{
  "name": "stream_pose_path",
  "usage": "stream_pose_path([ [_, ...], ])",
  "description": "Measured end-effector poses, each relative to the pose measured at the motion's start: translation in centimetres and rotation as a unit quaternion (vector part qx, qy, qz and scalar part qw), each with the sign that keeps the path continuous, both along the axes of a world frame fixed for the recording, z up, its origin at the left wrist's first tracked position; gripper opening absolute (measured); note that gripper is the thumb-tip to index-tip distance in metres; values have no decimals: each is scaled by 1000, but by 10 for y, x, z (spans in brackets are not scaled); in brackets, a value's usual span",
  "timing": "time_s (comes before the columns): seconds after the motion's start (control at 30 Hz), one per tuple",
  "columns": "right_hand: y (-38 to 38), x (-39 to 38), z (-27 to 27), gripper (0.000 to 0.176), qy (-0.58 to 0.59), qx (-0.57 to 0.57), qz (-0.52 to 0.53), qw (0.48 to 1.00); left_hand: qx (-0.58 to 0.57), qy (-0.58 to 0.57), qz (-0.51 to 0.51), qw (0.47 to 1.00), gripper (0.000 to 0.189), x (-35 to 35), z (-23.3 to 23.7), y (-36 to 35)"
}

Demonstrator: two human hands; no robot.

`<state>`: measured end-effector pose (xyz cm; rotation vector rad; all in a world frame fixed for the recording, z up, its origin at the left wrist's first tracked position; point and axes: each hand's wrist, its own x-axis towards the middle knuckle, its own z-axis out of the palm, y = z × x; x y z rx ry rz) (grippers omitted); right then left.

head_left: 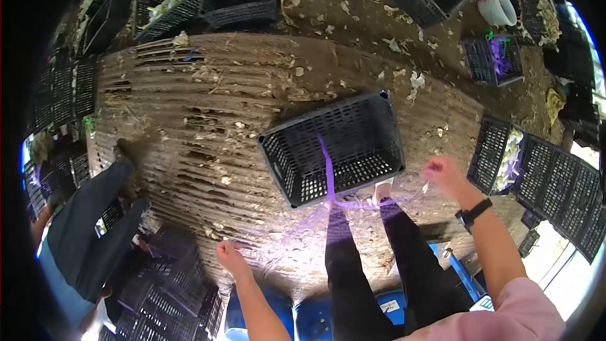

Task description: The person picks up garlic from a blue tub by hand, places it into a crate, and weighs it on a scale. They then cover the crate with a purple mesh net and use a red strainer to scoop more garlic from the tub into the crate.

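Observation:
A thin purple mesh net [329, 173] hangs partly over the near side of a black plastic crate [334, 145], which sits on the slatted floor in front of my feet. The net spreads sideways in faint, see-through streaks toward both hands. My right hand [445, 175], with a dark band at the wrist, is closed at the net's right end, just right of the crate. Lower left, my left hand [233, 259] is closed too, where the faint left streak of the net runs toward it. The crate shows only its bare slotted walls and bottom.
Another person's legs [88, 215] stand at left beside stacked black crates [164, 284]. Crates with pale produce [173, 1] line the back left; another produce crate [508, 158] stands right. A white bucket [497, 9] and a crate of purple netting [495, 60] are back right. Blue barrels [314, 319] stand behind me.

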<state>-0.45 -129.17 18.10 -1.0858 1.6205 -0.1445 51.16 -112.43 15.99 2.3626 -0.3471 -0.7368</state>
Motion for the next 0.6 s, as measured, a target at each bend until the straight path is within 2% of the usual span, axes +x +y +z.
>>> stream_pose_path([
  [0.03, -10, -2, -18, 24, 61, -19, 31, 997, -5, -16, -1, 1000, 13, 2, -22, -5],
  [0.13, -37, -17, -87, 30, 40, -57, -106, 992, 33, -60, -43, 997, 15, 15, -90, -25],
  [0.23, -75, -10, -122, 39, 38, -24, -85, 995, 44, -84, -94, 991, 18, 47, -165, -44],
  [0.3, -101, -9, -147, 47, 77, -7, -54, 995, 61, -58, -108, 991, 18, 43, -169, -88],
  [0.33, -113, -11, -162, 51, 110, -11, -28, 993, 29, -30, -99, 994, 19, 41, -171, -110],
  [0.5, -172, -11, -204, 61, 180, -16, 32, 983, -39, 58, -86, 994, 23, 58, -241, -181],
  [0.6, -170, -36, -237, 58, 224, 115, 31, 967, 17, 155, -70, 985, 23, 43, -280, -185],
])
